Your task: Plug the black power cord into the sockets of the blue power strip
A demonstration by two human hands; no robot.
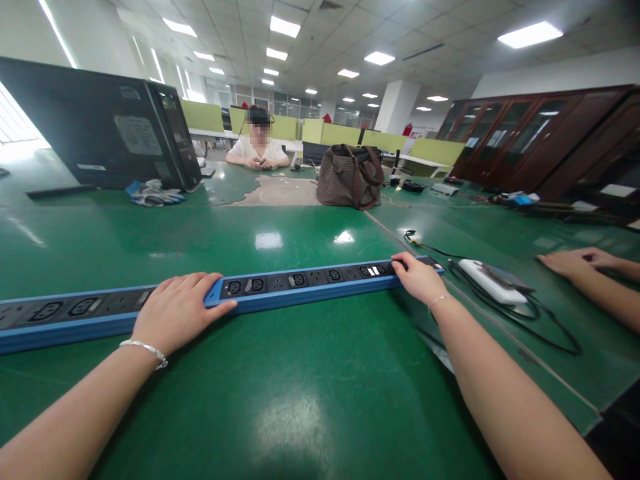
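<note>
A long blue power strip [310, 291] with a black face and a row of sockets stretches across the green table, its left end running out of view. My left hand [176, 308] is wrapped over its middle, thumb along the near side and fingers across the top, hiding some of the sockets. Near the strip's right end, my right hand [419, 280] grips it between thumb and fingers. Two small white patches show on the black face just left of the right hand.
A white adapter-like box [493, 281] with black cable lies right of the strip, near another person's hands [567, 262]. Farther back are a brown bag [347, 179], gloves [155, 193] and a large black cabinet [107, 130]. Another person [257, 150] sits across the table.
</note>
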